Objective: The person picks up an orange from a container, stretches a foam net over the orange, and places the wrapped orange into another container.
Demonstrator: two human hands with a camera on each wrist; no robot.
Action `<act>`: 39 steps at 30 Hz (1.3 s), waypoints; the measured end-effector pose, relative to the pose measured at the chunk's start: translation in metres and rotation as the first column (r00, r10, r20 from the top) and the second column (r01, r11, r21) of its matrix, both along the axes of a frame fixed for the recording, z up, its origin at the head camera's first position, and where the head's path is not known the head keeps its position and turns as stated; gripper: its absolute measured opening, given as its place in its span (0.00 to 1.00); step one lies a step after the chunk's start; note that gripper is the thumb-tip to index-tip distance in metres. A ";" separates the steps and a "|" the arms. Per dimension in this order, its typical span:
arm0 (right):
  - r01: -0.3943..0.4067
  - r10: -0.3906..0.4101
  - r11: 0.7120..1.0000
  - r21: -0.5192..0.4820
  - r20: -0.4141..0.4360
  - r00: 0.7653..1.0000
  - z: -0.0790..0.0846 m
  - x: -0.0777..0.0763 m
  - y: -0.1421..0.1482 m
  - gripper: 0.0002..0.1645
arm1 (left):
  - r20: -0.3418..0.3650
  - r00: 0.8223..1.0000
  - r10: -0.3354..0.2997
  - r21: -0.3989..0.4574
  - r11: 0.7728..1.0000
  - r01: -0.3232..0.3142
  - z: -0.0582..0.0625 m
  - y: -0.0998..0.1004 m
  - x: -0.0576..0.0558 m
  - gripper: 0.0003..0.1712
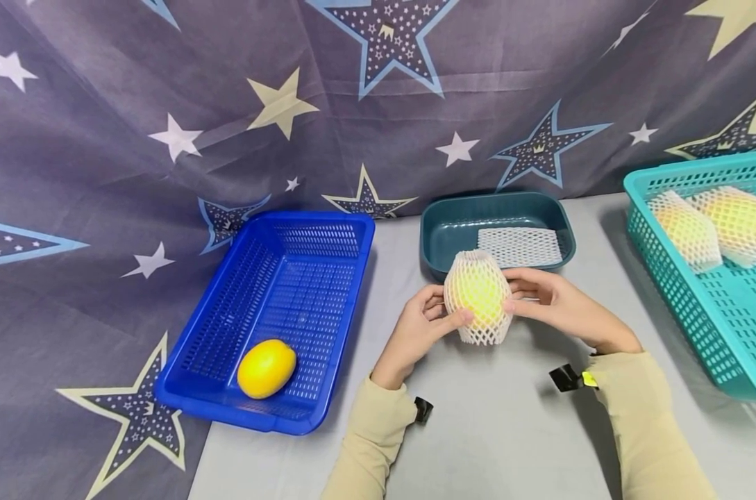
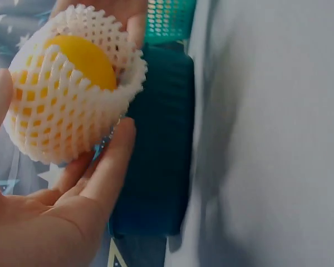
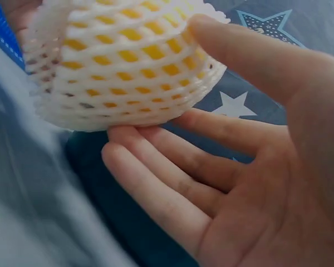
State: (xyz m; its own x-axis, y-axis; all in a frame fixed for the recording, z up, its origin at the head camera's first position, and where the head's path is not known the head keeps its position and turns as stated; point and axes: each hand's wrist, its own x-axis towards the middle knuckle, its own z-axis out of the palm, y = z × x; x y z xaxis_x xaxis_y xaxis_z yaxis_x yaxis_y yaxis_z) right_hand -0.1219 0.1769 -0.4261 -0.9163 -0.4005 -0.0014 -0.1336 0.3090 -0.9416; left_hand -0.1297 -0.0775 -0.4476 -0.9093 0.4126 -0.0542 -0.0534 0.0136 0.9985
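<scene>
A yellow fruit in a white foam net sleeve [image 1: 478,295] is held upright between both hands, in front of the dark teal tray. My left hand [image 1: 415,330] grips its left side, thumb on the near face and fingers around behind. From the right, my right hand [image 1: 555,305] pinches the sleeve between thumb and fingertips. The left wrist view shows bare yellow fruit [image 2: 89,58] through the sleeve's open end, while mesh covers the rest. In the right wrist view the netted fruit [image 3: 128,67] lies against the thumb tip and fingertips.
A blue basket [image 1: 346,326] at left holds one bare yellow oval fruit [image 1: 266,369]. Behind the hands, the teal tray [image 1: 455,208] contains flat white foam netting [image 1: 520,246]. At right, a turquoise basket [image 1: 671,305] holds netted fruits [image 1: 743,223]. A star-patterned cloth [image 1: 378,139] hangs behind.
</scene>
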 end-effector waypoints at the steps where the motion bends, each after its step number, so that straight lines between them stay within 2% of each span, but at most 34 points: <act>1: 0.008 -0.008 1.000 0.009 0.002 1.000 0.001 0.000 0.000 0.29 | 0.017 1.000 -0.005 0.022 1.000 0.005 0.001 0.001 0.000 0.28; 7: 0.037 -0.037 0.998 0.046 0.003 0.999 0.003 0.000 -0.001 0.27 | 0.065 0.998 0.006 0.079 0.997 -0.011 0.005 0.003 0.001 0.30; 11: 0.037 -0.037 0.999 0.010 0.019 0.999 0.004 0.000 -0.002 0.27 | 0.076 0.997 0.011 0.083 0.996 -0.017 0.008 0.004 0.002 0.31; 18: 0.031 -0.029 0.998 -0.051 0.038 0.999 0.008 0.004 -0.005 0.31 | 0.051 0.998 0.038 0.051 0.998 -0.040 0.010 0.008 0.005 0.31; 30: 0.091 -0.091 0.996 0.020 0.028 0.995 0.015 0.007 -0.013 0.34 | 0.006 0.997 0.075 0.017 0.997 -0.075 0.013 0.016 0.010 0.30; 39: 0.151 -0.148 0.986 0.074 -0.037 0.988 0.036 0.016 0.005 0.35 | -0.041 0.998 0.058 0.033 0.998 -0.056 0.028 0.039 0.008 0.31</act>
State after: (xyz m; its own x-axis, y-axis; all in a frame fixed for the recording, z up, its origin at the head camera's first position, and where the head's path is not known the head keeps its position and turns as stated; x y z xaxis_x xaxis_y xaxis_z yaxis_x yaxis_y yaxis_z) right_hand -0.1056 0.1817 -0.3902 -0.9660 -0.2586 0.0032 -0.1097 0.3983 -0.9107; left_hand -0.1215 -0.0382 -0.4200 -0.9326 0.3610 -0.0035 -0.0115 -0.0199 0.9997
